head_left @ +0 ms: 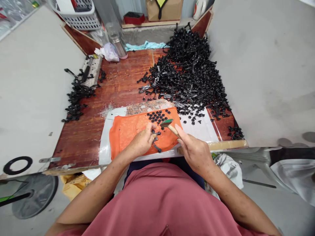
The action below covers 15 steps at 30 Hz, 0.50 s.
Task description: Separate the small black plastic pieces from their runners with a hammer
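In our right hand (197, 152) the fingers are wrapped around the pale handle of a small green-headed hammer (166, 123), its head above the orange cloth (128, 131). Our left hand (141, 141) pinches a slim black jointed part (155, 144) over that cloth, just beside the hammer. Beyond our fingertips, round black caps (156, 116) cluster on the cloth, near a speckled stone slab (147, 107). Farther off, we see black parts heaped (192, 72) on the red-brown tabletop (91, 137).
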### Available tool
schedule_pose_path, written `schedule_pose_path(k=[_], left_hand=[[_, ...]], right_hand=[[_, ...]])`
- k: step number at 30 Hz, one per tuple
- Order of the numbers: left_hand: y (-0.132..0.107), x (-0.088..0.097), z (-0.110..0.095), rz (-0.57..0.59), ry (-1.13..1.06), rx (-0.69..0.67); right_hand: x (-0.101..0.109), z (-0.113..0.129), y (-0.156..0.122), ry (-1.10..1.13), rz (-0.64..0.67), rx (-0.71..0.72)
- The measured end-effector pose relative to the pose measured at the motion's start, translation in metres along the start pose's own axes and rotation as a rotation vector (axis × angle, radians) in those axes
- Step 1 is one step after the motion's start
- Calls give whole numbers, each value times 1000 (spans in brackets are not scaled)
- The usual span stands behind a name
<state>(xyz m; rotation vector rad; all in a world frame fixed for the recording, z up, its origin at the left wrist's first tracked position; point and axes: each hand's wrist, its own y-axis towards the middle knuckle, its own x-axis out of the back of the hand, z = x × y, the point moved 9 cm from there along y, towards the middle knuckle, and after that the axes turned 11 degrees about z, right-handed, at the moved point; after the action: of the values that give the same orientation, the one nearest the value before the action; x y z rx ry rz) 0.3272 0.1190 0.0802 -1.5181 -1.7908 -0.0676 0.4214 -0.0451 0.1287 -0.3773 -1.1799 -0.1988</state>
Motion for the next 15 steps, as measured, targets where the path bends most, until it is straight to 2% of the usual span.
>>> schedule_pose_path(k=[3, 5, 8, 10, 13, 15], left_hand=[[-1, 2, -2, -4, -7, 4], [-2, 1, -7, 10, -39, -22], [-8, -5, -23, 56, -127, -125], [-12, -11, -35, 101, -188, -191], [-16, -19, -50, 147, -268, -277], [-18, -14, -55, 57, -264, -312]], right_hand=[[-10, 0, 2, 10, 59, -11], [-12, -1, 4, 127, 54, 24], [0, -7, 7, 464, -88, 70], [1, -14, 12, 715, -133, 35], [-17, -11, 24, 1106, -20, -17], [-31, -5, 29, 1311, 39, -46]])
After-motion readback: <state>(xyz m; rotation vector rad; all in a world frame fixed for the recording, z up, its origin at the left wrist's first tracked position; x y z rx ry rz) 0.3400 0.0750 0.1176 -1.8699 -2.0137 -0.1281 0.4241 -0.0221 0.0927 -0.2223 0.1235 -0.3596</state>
